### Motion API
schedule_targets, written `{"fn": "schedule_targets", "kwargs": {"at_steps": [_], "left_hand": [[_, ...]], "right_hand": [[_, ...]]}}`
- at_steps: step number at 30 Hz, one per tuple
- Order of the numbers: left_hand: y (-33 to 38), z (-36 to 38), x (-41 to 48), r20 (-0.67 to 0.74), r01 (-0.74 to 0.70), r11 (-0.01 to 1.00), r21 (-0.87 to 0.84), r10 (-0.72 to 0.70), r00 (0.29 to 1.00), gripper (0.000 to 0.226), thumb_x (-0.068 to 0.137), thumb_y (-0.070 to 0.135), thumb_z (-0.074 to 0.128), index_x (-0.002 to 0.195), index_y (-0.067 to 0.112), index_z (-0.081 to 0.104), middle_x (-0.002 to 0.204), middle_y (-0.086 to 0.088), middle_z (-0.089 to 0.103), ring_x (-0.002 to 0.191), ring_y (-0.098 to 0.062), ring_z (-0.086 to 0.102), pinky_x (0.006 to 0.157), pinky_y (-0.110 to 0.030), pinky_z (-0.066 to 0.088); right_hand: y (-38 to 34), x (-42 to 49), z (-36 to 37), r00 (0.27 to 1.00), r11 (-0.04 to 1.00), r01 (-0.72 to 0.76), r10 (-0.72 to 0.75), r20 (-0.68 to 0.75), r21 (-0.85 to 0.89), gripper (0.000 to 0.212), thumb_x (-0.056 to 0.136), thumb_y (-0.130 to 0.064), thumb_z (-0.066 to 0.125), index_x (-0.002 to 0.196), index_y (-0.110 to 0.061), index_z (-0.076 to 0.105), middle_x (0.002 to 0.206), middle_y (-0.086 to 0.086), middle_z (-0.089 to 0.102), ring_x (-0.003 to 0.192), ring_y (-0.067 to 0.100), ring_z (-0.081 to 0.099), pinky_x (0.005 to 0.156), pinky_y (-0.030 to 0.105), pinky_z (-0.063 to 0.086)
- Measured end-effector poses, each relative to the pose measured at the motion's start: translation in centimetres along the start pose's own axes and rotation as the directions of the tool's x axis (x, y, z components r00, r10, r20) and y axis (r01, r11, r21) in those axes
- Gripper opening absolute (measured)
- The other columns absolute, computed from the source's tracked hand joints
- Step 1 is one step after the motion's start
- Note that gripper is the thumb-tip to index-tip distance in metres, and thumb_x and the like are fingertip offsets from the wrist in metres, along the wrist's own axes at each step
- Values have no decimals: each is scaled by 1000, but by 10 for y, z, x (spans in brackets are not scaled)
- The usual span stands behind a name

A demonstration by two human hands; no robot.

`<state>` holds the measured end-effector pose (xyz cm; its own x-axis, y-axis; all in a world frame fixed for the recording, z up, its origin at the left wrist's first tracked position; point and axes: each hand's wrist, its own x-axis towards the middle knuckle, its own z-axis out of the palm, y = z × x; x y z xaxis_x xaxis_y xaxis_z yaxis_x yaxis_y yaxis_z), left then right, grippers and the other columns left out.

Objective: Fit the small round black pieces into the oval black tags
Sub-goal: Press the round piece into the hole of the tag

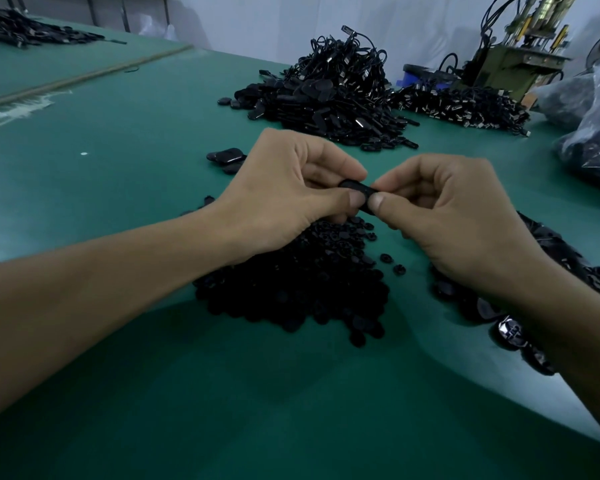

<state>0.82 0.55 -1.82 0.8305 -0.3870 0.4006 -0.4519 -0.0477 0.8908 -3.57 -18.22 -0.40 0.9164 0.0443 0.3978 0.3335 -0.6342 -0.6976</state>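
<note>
- Green table (118,140) keeps round pieces (291,289) heaped mid-frame, within my reach
- My left hand (284,192) and right hand (458,216) pinch one oval tag (357,187), steadying it for fitting

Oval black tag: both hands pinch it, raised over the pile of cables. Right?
No. In the head view the left hand and right hand pinch the oval black tag over the pile of round pieces; the cable pile lies farther back.

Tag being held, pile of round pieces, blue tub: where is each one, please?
Tag (358,192): head view, its exposed middle.
Round pieces (302,282): head view, centre of the pile.
Blue tub (408,79): head view, its blue wall.
</note>
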Motion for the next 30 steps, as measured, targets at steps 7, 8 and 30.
{"fn": "schedule_targets", "kwargs": {"at_steps": [7,8,30], "left_hand": [[1,-1,1,9,-23,1000,12,23,1000,20,79,-3,80,86,14,72,71,-2,76,60,-10,71,63,-19,58],[1,-2,2,10,-26,1000,18,26,1000,20,79,-2,80,86,15,72,72,-3,76,60,-10,71,63,-19,58],[-59,-86,40,-541,289,851,439,-6,841,24,83,4,74,98,22,76,83,2,70,64,-1,64,61,-5,50]], "right_hand": [[-3,0,0,1000,1000,1,-1,-13,-19,11,85,-22,75,79,-27,67,67,-14,68,54,-2,57,53,13,43],[-3,0,0,1000,1000,-2,2,-12,-18,11,85,-22,75,79,-27,68,67,-14,69,55,-1,58,54,15,44],[29,11,-36,980,614,-132,197,-11,-778,31,95,-35,59,91,-10,78,96,15,71,93,39,60,86,47,53]]}}
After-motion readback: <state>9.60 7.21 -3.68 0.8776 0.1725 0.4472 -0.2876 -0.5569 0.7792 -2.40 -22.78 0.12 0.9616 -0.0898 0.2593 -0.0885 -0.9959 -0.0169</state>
